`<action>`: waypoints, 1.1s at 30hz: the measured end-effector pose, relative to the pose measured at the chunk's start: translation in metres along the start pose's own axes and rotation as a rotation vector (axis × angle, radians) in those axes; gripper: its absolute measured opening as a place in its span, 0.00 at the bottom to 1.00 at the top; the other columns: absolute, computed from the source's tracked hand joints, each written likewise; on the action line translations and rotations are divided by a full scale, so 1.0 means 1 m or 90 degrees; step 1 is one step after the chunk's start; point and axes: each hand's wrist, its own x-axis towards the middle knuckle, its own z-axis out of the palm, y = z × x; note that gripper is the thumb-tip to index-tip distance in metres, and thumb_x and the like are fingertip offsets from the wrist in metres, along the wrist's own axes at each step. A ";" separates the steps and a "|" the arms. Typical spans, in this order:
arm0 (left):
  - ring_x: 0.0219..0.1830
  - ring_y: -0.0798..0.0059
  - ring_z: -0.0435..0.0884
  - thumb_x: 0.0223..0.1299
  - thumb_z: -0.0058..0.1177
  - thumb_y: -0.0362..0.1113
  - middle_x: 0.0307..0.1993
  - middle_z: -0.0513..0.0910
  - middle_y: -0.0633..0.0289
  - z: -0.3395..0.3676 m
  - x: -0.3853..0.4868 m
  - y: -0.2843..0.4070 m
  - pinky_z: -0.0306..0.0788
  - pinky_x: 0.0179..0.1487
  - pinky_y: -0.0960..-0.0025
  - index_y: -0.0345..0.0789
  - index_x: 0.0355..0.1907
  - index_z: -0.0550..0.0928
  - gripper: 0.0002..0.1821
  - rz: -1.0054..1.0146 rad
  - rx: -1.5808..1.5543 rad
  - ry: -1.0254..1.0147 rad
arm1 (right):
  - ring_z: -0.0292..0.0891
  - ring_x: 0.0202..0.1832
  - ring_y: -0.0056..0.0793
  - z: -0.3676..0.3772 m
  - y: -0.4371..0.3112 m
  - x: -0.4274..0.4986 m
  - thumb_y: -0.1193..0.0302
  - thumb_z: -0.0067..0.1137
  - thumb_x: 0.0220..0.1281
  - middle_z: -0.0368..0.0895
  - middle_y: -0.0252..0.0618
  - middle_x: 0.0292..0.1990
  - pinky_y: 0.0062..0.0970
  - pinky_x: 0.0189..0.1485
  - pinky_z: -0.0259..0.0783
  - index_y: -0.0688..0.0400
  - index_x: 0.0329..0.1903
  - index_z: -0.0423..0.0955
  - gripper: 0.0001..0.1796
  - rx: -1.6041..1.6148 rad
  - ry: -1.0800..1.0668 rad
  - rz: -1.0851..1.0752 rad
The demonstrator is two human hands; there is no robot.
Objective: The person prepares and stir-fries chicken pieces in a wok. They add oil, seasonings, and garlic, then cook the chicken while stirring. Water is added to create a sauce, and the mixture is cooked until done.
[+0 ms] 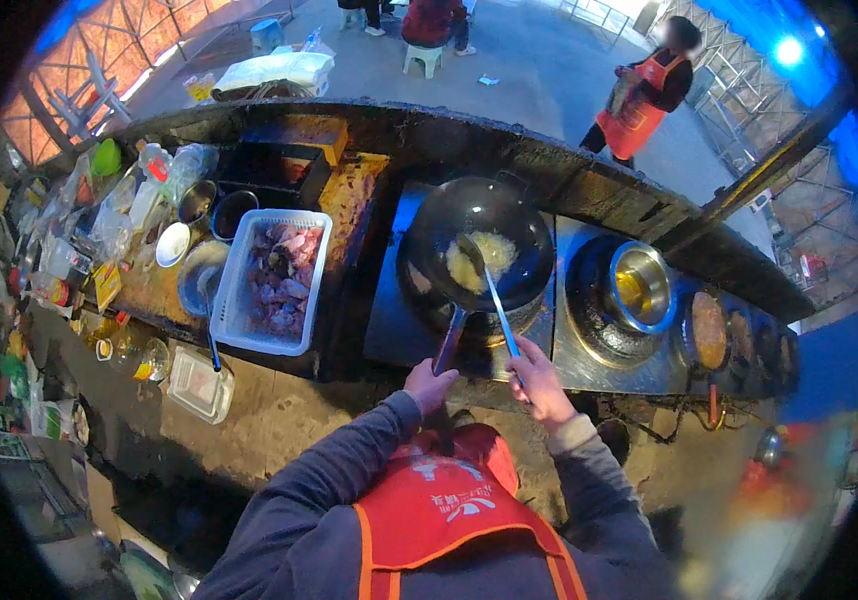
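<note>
My left hand [430, 385] grips the handle of a black wok [525, 225] that sits on a stove burner. In my right hand [540, 380] is a long-handled ladle [501, 315], its dark bowl down inside the wok. Yellowish, foamy oil or food [495, 255] lies in the bottom of the wok around the ladle; I cannot tell which. To the left stands a white plastic basket [225, 315] holding pieces of raw meat [286, 274]. A metal bowl with yellow liquid [634, 289] rests over the burner to the right.
Farther right is a long-handled pan [709, 330] with brown contents. Bowls, plastic bags and bottles crowd the counter at left, near a white bowl [173, 244]. A clear plastic tub [201, 384] lies below it. Beyond the counter wall [459, 135] stands a person in a red apron [635, 105].
</note>
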 end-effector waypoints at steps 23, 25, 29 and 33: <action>0.22 0.78 0.75 0.71 0.63 0.42 0.30 0.79 0.66 -0.033 -0.010 0.036 0.70 0.23 0.70 0.38 0.44 0.78 0.12 -0.116 -0.095 -0.089 | 0.70 0.22 0.18 0.001 -0.018 -0.015 0.72 0.53 0.71 0.79 0.31 0.29 0.26 0.23 0.65 0.62 0.74 0.70 0.29 -0.143 0.010 -0.082; 0.22 0.79 0.76 0.71 0.64 0.43 0.31 0.80 0.66 -0.034 -0.016 0.043 0.71 0.23 0.72 0.38 0.48 0.77 0.14 -0.129 -0.119 -0.096 | 0.69 0.21 0.17 0.002 -0.022 -0.016 0.73 0.53 0.71 0.79 0.31 0.29 0.23 0.21 0.63 0.61 0.75 0.68 0.30 -0.136 0.003 -0.107; 0.25 0.79 0.78 0.70 0.65 0.44 0.32 0.82 0.64 -0.036 -0.029 0.056 0.76 0.27 0.71 0.36 0.54 0.76 0.20 -0.101 -0.102 -0.070 | 0.69 0.20 0.17 0.000 -0.019 -0.010 0.73 0.53 0.73 0.78 0.34 0.32 0.20 0.20 0.63 0.60 0.76 0.65 0.31 -0.089 0.045 -0.184; 0.25 0.79 0.78 0.71 0.64 0.41 0.34 0.81 0.65 -0.033 -0.029 0.055 0.74 0.26 0.71 0.36 0.63 0.73 0.24 -0.063 -0.089 -0.068 | 0.67 0.20 0.17 -0.003 -0.010 -0.002 0.73 0.53 0.73 0.77 0.34 0.32 0.21 0.19 0.62 0.61 0.77 0.65 0.31 -0.107 -0.006 -0.064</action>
